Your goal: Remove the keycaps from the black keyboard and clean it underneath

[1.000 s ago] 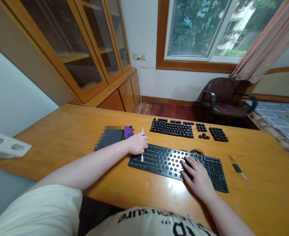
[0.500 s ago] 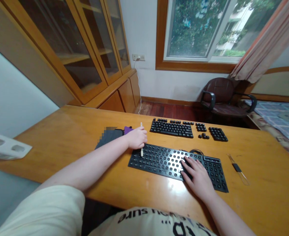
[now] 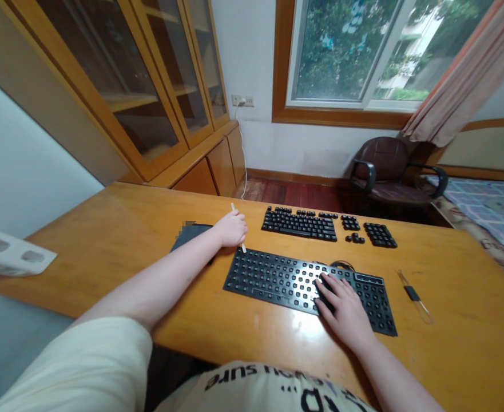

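A black keyboard base [image 3: 269,277] with its keycaps off lies on the desk before me, rows of bare key posts showing. In the fingers of my left hand [image 3: 231,229] is a slim white brush [image 3: 243,249], apparently a toothbrush. Its tip is at the base's upper left corner, and its other end sticks up past my fingers. My right hand [image 3: 341,303] lies with spread fingers on the right half of the base, holding nothing. Behind the base, the loose black keycaps [image 3: 298,224] are laid out in keyboard order.
A dark flat object [image 3: 191,236] lies partly under my left forearm. To the right is a tied wire [image 3: 412,293] with a black middle. A white box [image 3: 14,252] stands at the desk's left. Beyond the desk are a chair [image 3: 383,166] and a glass-door cabinet [image 3: 149,114].
My left hand has moved left and away from me with the brush, from over the key posts to the base's upper left corner. My right hand stays in place.
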`<state>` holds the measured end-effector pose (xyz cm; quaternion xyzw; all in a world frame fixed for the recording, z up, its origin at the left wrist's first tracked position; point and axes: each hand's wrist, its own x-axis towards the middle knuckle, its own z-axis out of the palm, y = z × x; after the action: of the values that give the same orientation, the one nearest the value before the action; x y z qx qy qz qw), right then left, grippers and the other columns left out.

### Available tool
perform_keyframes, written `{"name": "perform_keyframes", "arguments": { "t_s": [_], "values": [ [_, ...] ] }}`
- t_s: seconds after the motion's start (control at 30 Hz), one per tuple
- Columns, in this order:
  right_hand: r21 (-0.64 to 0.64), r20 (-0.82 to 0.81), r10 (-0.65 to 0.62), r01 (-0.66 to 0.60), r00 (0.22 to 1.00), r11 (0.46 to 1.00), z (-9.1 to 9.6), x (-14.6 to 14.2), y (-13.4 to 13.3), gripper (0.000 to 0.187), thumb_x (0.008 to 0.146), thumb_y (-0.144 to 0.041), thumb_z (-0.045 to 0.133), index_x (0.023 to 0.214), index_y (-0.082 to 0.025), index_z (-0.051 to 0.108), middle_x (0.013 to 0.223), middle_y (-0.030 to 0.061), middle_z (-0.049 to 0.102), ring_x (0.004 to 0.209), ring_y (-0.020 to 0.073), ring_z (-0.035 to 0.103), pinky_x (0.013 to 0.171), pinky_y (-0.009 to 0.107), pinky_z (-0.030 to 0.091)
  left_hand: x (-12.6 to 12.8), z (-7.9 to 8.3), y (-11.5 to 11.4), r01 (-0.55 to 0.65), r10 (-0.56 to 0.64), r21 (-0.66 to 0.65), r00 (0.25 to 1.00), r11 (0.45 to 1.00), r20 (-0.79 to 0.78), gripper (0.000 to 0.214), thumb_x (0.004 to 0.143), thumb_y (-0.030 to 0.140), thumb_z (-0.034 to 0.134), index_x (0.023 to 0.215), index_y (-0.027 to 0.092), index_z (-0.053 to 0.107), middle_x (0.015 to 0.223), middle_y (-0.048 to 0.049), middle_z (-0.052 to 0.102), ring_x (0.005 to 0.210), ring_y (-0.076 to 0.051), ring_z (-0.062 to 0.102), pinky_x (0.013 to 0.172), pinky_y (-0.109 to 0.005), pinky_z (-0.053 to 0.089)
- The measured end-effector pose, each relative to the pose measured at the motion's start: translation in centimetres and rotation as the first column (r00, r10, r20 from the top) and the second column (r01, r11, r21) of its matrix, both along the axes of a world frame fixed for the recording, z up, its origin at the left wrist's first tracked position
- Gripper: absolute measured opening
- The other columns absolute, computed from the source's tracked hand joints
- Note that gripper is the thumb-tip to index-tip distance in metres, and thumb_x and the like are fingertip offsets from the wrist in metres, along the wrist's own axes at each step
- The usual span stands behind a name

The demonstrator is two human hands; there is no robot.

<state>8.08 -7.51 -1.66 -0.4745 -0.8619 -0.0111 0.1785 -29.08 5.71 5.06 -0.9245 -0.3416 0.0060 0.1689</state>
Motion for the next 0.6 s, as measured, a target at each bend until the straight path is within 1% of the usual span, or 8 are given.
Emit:
{"name": "perform_keyframes", "arguments": {
  "t_s": [0.1,0.23,0.3,0.33,0.4,0.5,0.57,0.6],
  "values": [
    [-0.002,-0.016,-0.001,0.001,1.0,1.0,0.0,0.0,0.0,0.039,0.086,-0.037,0.049,0.121,-0.022,0.059,0.13,0.0098,0.054,0.12,0.0274,0.049,0.1,0.049,0.038,0.2,0.6,-0.2,0.018,-0.018,-0.008,1.0,1.0,0.004,0.017,0.075,0.024,0.051,0.059,0.02,0.056,0.062,-0.0055,0.06,0.07,-0.022,0.049,0.073,-0.041,0.03],
    [-0.013,-0.001,0.003,-0.003,1.0,1.0,0.1,-0.1,0.0,0.04,0.086,-0.037,0.048,0.122,-0.022,0.058,0.131,0.0098,0.053,0.12,0.0274,0.048,0.1,0.05,0.037,1.9,0.1,-2.0,0.219,-0.221,-0.129,0.975,0.967,0.004,0.013,0.072,0.024,0.052,0.06,0.02,0.056,0.063,-0.0033,0.062,0.07,-0.02,0.049,0.077,-0.04,0.031],
    [-0.016,0.01,0.002,-0.002,1.0,1.0,0.0,-0.1,0.0,0.04,0.087,-0.037,0.048,0.122,-0.022,0.058,0.131,0.0099,0.053,0.12,0.0274,0.048,0.101,0.05,0.036,2.2,-0.3,-2.3,0.246,-0.249,-0.139,0.968,0.959,-0.002,0.012,0.071,0.025,0.054,0.06,0.021,0.057,0.063,-0.0027,0.062,0.07,-0.019,0.049,0.077,-0.038,0.032],
    [-0.015,0.013,0.0,0.0,1.0,1.0,0.0,-0.1,0.0,0.04,0.087,-0.037,0.048,0.122,-0.022,0.058,0.131,0.0099,0.053,0.121,0.0275,0.047,0.101,0.05,0.036,2.0,-0.4,-2.2,0.215,-0.218,-0.114,0.976,0.97,-0.006,0.012,0.07,0.026,0.055,0.059,0.02,0.057,0.062,-0.0029,0.062,0.069,-0.019,0.05,0.076,-0.037,0.032],
    [-0.012,0.015,-0.005,0.005,1.0,1.0,0.0,0.0,0.0,0.04,0.087,-0.037,0.048,0.122,-0.022,0.058,0.131,0.01,0.052,0.121,0.0278,0.047,0.1,0.05,0.036,1.0,-0.1,-1.4,0.075,-0.075,-0.018,0.997,0.997,0.008,0.013,0.07,0.025,0.054,0.058,0.019,0.058,0.06,-0.0052,0.062,0.069,-0.021,0.05,0.073,-0.038,0.032],
    [-0.005,0.013,-0.002,0.002,1.0,1.0,0.0,0.0,0.0,0.04,0.086,-0.037,0.049,0.122,-0.022,0.058,0.131,0.0101,0.053,0.12,0.028,0.048,0.1,0.05,0.037,-1.1,1.0,0.2,-0.099,0.094,0.084,0.994,0.992,0.061,0.017,0.074,0.019,0.049,0.061,0.016,0.06,0.062,-0.0114,0.062,0.07,-0.025,0.05,0.069,-0.041,0.03],
    [-0.001,0.002,0.003,-0.003,1.0,1.0,0.0,0.0,0.0,0.04,0.086,-0.037,0.048,0.122,-0.022,0.058,0.13,0.0102,0.053,0.119,0.0277,0.049,0.099,0.05,0.037,-1.9,1.5,0.7,-0.136,0.129,0.103,0.989,0.985,0.073,0.018,0.075,0.02,0.048,0.061,0.016,0.06,0.062,-0.0111,0.062,0.069,-0.025,0.05,0.069,-0.041,0.03],
    [0.0,-0.005,0.004,-0.004,1.0,1.0,0.0,0.0,0.0,0.04,0.086,-0.037,0.048,0.122,-0.022,0.058,0.13,0.0101,0.053,0.119,0.0275,0.049,0.1,0.05,0.037,-2.1,1.5,0.7,-0.121,0.115,0.092,0.991,0.988,0.068,0.018,0.075,0.02,0.048,0.062,0.016,0.06,0.063,-0.0097,0.063,0.069,-0.024,0.05,0.069,-0.041,0.03]
  ]
}}
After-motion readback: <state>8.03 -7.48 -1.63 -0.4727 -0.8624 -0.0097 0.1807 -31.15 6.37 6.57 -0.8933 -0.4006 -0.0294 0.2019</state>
